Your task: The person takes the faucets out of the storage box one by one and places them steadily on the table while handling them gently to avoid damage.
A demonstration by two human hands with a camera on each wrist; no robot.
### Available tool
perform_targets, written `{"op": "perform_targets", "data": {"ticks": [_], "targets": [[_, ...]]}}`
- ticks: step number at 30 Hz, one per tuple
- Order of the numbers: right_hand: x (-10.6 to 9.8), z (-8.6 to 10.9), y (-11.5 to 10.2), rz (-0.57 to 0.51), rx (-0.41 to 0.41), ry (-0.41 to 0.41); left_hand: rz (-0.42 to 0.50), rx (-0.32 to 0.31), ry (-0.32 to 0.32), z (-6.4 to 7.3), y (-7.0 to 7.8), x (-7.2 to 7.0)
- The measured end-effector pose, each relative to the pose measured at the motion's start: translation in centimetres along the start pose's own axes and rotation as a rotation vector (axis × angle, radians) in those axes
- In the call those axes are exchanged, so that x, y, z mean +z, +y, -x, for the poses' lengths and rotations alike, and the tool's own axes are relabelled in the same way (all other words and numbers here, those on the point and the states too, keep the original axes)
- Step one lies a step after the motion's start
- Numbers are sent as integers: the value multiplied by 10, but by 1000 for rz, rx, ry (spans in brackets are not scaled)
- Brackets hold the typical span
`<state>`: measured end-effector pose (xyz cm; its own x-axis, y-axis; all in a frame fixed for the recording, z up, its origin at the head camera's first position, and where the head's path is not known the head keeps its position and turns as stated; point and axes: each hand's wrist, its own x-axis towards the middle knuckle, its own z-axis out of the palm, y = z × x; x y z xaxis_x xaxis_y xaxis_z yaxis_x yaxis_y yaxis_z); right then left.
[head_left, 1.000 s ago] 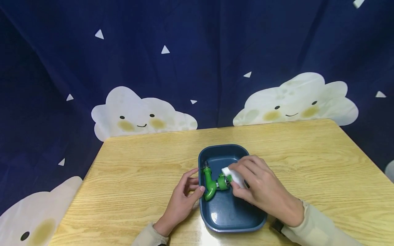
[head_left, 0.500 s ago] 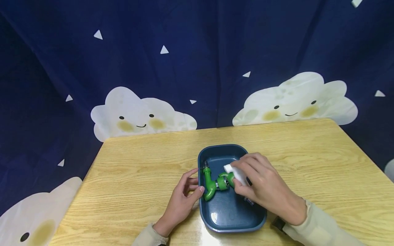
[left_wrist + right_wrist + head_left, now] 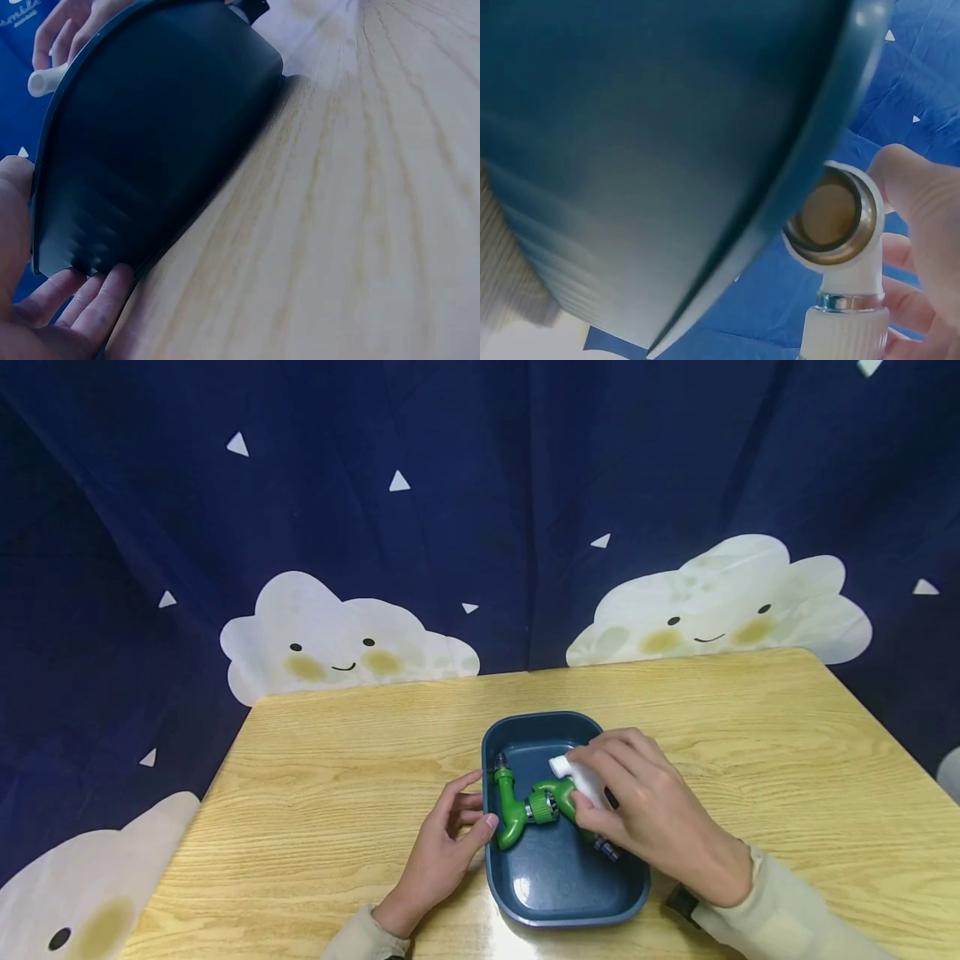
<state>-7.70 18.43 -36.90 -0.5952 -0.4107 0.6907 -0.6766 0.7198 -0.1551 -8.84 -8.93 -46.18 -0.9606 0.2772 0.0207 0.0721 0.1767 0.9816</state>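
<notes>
My right hand (image 3: 637, 806) grips a white plastic tap (image 3: 588, 785) over the right side of the dark blue plastic tray (image 3: 566, 893). In the right wrist view, the white tap (image 3: 847, 277) shows a round open end, a shiny metal ring and a ribbed part. Two green taps lie in the tray: one green tap (image 3: 512, 810) along the left wall, another green tap (image 3: 558, 791) partly hidden by my right hand. My left hand (image 3: 442, 852) holds the tray's left wall, thumb at the rim and fingertips (image 3: 101, 296) against the outside.
The tray stands on a wood-grain table (image 3: 360, 760). Behind the table hangs a dark blue curtain (image 3: 480, 510) with smiling clouds and small white triangles. A small dark object (image 3: 682, 902) shows beneath my right wrist.
My right hand has shifted slightly right and back with the white tap. More of the second green tap, including its metal end, has come into sight. The left hand stays put.
</notes>
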Motion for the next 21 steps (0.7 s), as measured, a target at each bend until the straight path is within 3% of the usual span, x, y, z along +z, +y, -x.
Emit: {"op": "perform_targets", "data": {"ticks": [13, 21], "targets": [[-2, -2, 3, 4, -12, 33, -27, 25, -7, 1, 0, -1], [-5, -1, 5, 13, 25, 3, 1, -6, 0, 0, 2, 0]]}}
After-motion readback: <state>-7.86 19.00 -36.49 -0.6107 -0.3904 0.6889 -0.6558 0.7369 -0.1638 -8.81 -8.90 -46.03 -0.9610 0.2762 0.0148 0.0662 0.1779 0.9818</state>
